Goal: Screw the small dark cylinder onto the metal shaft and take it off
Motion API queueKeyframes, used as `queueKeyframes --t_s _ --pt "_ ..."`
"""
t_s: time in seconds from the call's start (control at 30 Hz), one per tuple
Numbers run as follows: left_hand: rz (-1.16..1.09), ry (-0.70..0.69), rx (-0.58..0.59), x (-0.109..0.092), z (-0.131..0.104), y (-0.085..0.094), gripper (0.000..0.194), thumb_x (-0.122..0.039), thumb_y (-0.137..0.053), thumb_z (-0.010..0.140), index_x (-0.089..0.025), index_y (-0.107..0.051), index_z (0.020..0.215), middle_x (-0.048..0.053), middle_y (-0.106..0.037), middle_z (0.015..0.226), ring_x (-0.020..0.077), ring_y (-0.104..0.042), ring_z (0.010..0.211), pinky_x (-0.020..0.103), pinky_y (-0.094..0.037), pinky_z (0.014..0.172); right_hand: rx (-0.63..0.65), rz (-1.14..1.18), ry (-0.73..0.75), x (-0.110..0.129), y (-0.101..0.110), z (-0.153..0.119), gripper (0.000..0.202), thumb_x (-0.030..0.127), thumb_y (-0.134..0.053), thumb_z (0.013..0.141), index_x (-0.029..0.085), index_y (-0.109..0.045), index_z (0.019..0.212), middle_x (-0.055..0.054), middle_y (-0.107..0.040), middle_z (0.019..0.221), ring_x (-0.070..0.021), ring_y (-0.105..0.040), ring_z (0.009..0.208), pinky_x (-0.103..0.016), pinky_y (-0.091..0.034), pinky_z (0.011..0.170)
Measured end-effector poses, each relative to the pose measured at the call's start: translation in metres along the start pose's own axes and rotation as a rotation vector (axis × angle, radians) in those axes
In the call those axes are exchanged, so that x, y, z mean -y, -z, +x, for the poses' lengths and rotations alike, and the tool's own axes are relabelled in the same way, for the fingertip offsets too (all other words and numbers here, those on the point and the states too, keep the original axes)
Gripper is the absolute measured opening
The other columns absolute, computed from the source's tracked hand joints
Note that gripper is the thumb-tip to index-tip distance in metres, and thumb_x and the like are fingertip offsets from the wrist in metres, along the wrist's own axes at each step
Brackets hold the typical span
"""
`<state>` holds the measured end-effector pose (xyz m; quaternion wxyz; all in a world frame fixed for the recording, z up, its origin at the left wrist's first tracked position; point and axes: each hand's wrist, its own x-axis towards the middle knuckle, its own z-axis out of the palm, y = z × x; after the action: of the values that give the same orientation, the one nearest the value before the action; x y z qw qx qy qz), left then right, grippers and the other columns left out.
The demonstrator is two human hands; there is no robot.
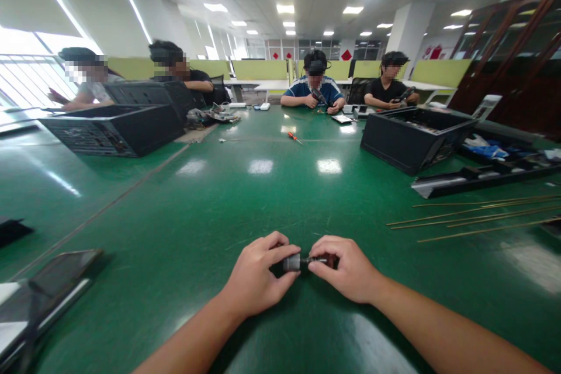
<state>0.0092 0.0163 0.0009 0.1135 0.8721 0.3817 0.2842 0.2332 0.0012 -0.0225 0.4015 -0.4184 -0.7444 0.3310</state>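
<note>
Near the front of the green table, both my hands meet over a small dark cylindrical device with a grey collar. My left hand wraps round its left part, thumb and fingers on the collar. At the device's right end, the fingers of my right hand pinch a thin metal piece that lies in line with the collar. Something reddish-brown shows under my right fingers, too hidden to make out.
Black computer cases stand at the left and right. Thin brass rods lie to the right. An orange screwdriver lies mid-table. A dark flat panel is at the left. Several people sit across the table.
</note>
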Motion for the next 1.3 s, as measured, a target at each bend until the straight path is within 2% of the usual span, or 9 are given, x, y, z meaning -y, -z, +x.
queueKeyframes --t_s 1.3 --pt "-0.022 -0.003 -0.046 0.0023 0.0001 0.0047 0.028 -0.023 -0.068 0.078 -0.024 -0.073 0.105 0.005 -0.065 0.095 0.0163 -0.064 0.082 0.029 -0.054 0.075 -0.013 0.035 -0.092 0.0001 0.002 -0.0004 0.006 0.02 -0.065 0.081 0.018 -0.07 0.084 -0.002 -0.063 0.074 -0.0116 -0.054 0.06 -0.021 -0.043 0.054"
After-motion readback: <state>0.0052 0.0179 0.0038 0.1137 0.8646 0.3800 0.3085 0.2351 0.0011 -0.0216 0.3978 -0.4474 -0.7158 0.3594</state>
